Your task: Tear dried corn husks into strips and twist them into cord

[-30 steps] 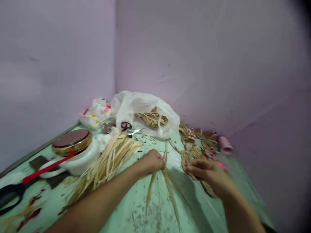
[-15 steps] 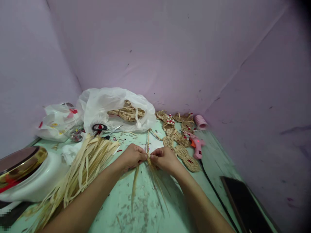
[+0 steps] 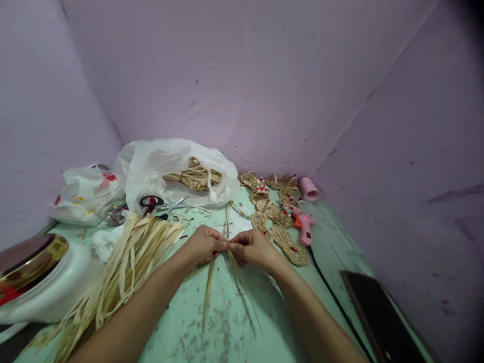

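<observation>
A thin braid (image 3: 228, 222) of dried, straw-coloured fibre runs away from me across the green table. My left hand (image 3: 207, 245) pinches strands at the near end of the braid. From the other side my right hand (image 3: 249, 247) pinches strands at the same spot, its fingertips almost touching the left ones. Loose strands (image 3: 207, 297) trail from both hands toward me. Beyond the right hand lie flat coiled pieces of braided fibre (image 3: 287, 244), some with red and white beads. A bundle of dried fibre strips (image 3: 132, 262) lies beside my left forearm.
A white plastic bag (image 3: 151, 156) with more fibre stands at the back, black-handled scissors (image 3: 152, 200) before it. On the right are a pink glue gun (image 3: 304, 227) with its cord, a pink spool (image 3: 309, 188) and a dark flat object (image 3: 378, 312). A white rounded container (image 3: 71, 287) stands left.
The view has shifted slightly. Both hands stay at the braid's end, and my right fingertips have come closer to the left ones.
</observation>
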Motion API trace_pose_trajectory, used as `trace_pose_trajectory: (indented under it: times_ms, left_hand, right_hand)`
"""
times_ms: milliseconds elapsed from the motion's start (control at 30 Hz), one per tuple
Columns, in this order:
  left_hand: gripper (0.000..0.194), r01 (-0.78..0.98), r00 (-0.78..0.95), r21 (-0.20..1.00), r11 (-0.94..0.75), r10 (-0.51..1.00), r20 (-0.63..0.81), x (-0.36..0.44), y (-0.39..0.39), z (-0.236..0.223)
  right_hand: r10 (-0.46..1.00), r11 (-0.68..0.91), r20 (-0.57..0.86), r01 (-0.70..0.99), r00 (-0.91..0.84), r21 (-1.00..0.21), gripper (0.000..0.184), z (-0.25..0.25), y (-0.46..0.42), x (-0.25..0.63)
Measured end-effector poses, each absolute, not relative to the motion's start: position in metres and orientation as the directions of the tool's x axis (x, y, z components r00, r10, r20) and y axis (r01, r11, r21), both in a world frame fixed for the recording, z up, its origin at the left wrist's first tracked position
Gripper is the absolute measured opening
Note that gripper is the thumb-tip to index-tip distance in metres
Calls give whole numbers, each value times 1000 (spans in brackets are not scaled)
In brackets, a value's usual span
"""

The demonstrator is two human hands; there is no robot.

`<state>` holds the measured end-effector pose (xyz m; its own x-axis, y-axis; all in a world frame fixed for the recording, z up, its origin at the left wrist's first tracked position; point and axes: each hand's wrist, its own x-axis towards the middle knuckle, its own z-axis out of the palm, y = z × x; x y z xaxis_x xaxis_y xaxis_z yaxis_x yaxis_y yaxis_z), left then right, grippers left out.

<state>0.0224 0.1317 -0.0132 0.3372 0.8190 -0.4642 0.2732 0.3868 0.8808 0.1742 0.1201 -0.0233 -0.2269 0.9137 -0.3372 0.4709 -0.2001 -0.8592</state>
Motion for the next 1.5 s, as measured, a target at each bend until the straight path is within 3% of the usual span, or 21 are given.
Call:
trace_pose_trajectory:
  times_ms: [200,300,500,633,767,900,1100,1333,1500]
  left_hand:
    - [17,347,323,874,340,831,-452,24,131,-19]
    - [17,407,297,873,269,865,-405,25,131,-23]
    - [14,381,360,914,142,887,-288,21,132,-27]
    - [16,348,381,925,151,879,-287,20,133,-27]
    - [15,332,364,928,169,885,-291,21,133,-31]
    - [16,284,369,939,192,882,-292,22,133,-31]
    - [16,151,392,960,235,878,-276,24,130,-25]
    - [16,194,439,921,337,810,-388,23,130,-17]
    - [12,212,467,913,350,784,-409,19,132,-11]
  right_hand:
    - [971,-82,-216,715,-98,-694,16,-14,119,170]
    - [974,-62,-204,741,-102,-669,18,-11,117,169]
    - [901,4,-248,579,-356,-816,22,-7,117,179]
    - [911,-187,-311,401,-270,-897,13,-12,120,178]
    - [893,-393,-427,211,-145,-895,9,-16,120,170]
    - [870,-468,-481,126,-110,-875,12,-9,117,166]
    - [817,-555,-517,-104,-256,-825,12,1,112,162]
    - [837,-515,-523,92,-160,-852,16,-7,117,164]
    - [865,-472,-481,94,-142,-877,16,-14,118,164]
